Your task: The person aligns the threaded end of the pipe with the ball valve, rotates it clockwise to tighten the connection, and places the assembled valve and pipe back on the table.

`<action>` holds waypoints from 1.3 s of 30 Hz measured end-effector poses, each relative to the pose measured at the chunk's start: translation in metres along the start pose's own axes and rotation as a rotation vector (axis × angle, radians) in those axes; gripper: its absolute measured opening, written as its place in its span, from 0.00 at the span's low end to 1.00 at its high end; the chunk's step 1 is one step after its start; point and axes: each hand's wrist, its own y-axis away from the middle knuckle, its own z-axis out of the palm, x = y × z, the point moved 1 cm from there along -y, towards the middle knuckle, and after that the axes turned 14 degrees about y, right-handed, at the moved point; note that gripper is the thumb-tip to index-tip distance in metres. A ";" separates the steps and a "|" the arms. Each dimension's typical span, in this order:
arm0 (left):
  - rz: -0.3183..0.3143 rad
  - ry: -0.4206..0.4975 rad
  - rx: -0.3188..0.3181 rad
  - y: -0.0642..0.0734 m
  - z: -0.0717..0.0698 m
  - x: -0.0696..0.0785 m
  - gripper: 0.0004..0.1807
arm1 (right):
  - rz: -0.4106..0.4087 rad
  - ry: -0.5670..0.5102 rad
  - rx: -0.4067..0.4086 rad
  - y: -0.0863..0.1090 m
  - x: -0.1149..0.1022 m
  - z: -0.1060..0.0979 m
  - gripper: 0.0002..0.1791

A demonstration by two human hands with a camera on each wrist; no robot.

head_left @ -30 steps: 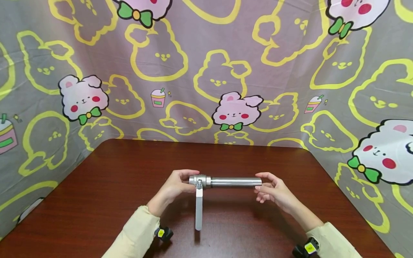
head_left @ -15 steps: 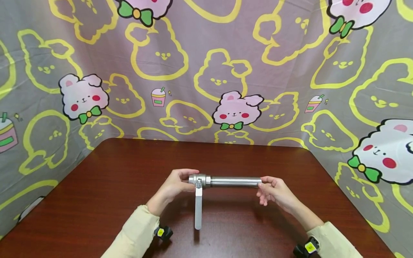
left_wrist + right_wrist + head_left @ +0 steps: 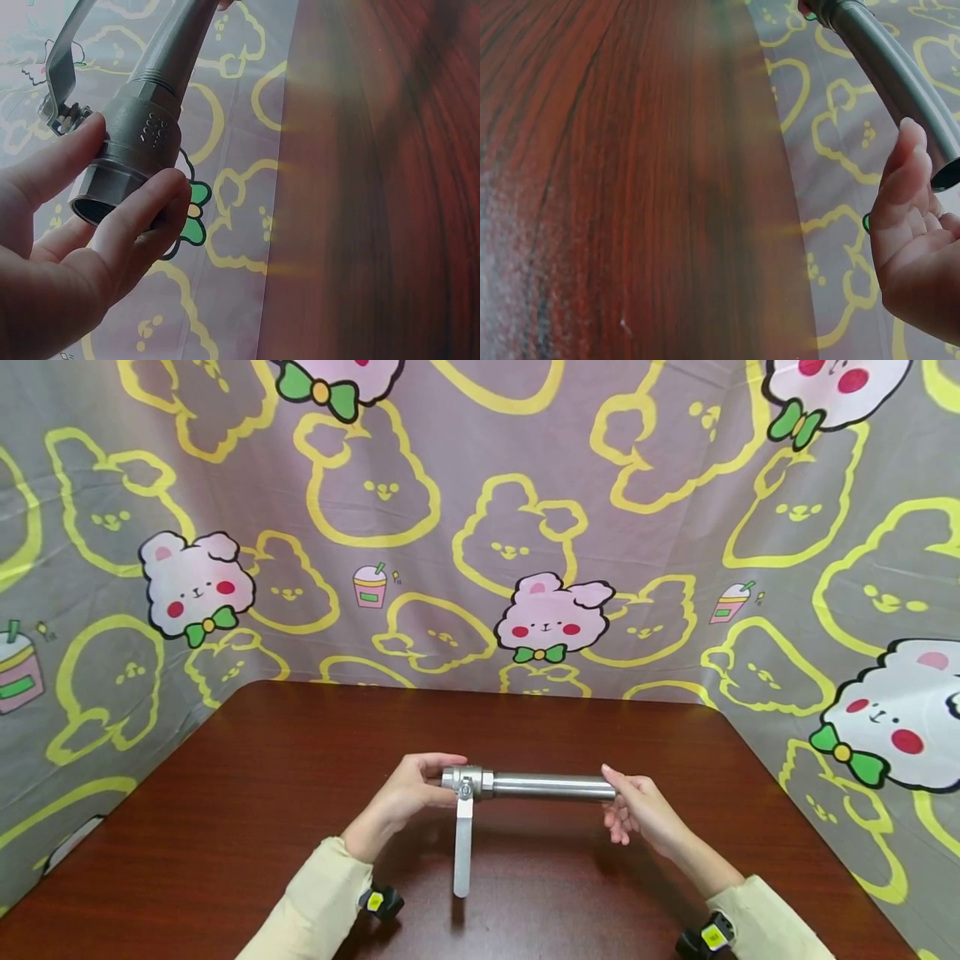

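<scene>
A metal ball valve [image 3: 467, 782] with a long flat lever handle [image 3: 462, 847] is joined to a straight steel pipe [image 3: 551, 787]. Both are held up over the table, the pipe lying roughly level and the lever pointing toward me. My left hand [image 3: 408, 789] grips the valve body by its free end, thumb on the lever side and fingers round the other; the threaded opening [image 3: 94, 210] shows in the left wrist view. At the pipe's far right end, my right hand [image 3: 643, 810] holds it with the thumb on top and the fingers below, partly hidden. The pipe's open end [image 3: 946, 176] shows in the right wrist view.
A dark red-brown wooden table [image 3: 300, 727] lies under the hands. Grey cloth [image 3: 427, 485] printed with yellow outlines and cartoon rabbits hangs behind it and on both sides. Each sleeve cuff carries a black wrist camera, the left camera [image 3: 382, 903] close above the tabletop.
My right hand has shifted its hold at the pipe's end: the thumb has moved from the near side up onto the top. The pipe's right end has dipped slightly. My left hand keeps its grip.
</scene>
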 end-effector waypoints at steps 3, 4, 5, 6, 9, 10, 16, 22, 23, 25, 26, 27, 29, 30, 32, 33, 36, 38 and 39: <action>0.007 -0.015 -0.001 0.000 0.000 0.000 0.27 | 0.026 0.003 0.020 0.000 -0.001 0.000 0.25; 0.011 -0.022 0.001 0.000 0.000 0.000 0.27 | 0.030 0.002 0.021 0.000 -0.001 0.000 0.24; 0.016 -0.026 0.003 0.000 0.000 0.000 0.27 | 0.033 -0.001 0.020 0.000 -0.001 0.000 0.23; 0.020 -0.031 0.005 0.000 0.000 0.000 0.27 | 0.033 -0.006 0.018 0.000 0.000 0.000 0.22; 0.027 -0.042 0.011 0.000 0.000 -0.001 0.26 | 0.025 -0.028 0.007 -0.001 0.001 0.000 0.18; 0.026 -0.043 0.011 0.000 0.000 -0.001 0.26 | 0.017 -0.039 0.004 -0.001 0.002 0.000 0.17; 0.028 -0.034 0.016 0.000 -0.001 -0.002 0.27 | -0.097 -0.150 -0.043 -0.001 0.005 -0.001 0.09; 0.022 -0.014 0.050 0.000 -0.002 -0.002 0.27 | -0.233 -0.240 -0.127 -0.002 0.009 -0.003 0.14; 0.019 -0.011 0.053 0.000 -0.002 -0.002 0.27 | -0.243 -0.239 -0.131 -0.002 0.009 -0.003 0.16; 0.016 -0.006 0.054 0.000 -0.003 -0.002 0.27 | -0.261 -0.229 -0.135 -0.002 0.011 -0.004 0.17; 0.014 -0.002 0.053 0.000 -0.003 -0.002 0.27 | -0.266 -0.220 -0.136 -0.002 0.011 -0.004 0.16; 0.013 0.001 0.052 0.000 -0.003 -0.003 0.27 | -0.268 -0.212 -0.137 -0.002 0.012 -0.004 0.16; 0.013 0.006 0.047 0.000 -0.003 -0.003 0.27 | -0.275 -0.198 -0.143 -0.002 0.012 -0.004 0.13; 0.014 0.009 0.045 -0.001 -0.003 -0.003 0.27 | -0.279 -0.191 -0.145 -0.002 0.012 -0.004 0.12; 0.016 0.012 0.039 -0.001 -0.004 -0.003 0.27 | -0.276 -0.181 -0.151 -0.002 0.012 -0.004 0.08; 0.018 0.013 0.036 -0.001 -0.004 -0.003 0.28 | -0.271 -0.176 -0.154 -0.002 0.012 -0.004 0.06; 0.026 0.012 0.025 -0.001 -0.004 -0.003 0.28 | -0.243 -0.150 -0.139 -0.003 0.012 -0.003 0.07; 0.027 0.008 0.015 -0.001 -0.003 -0.003 0.28 | -0.207 -0.122 -0.113 -0.002 0.012 -0.002 0.11; 0.026 0.007 0.011 -0.001 -0.003 -0.003 0.28 | -0.184 -0.102 -0.095 -0.002 0.011 -0.001 0.13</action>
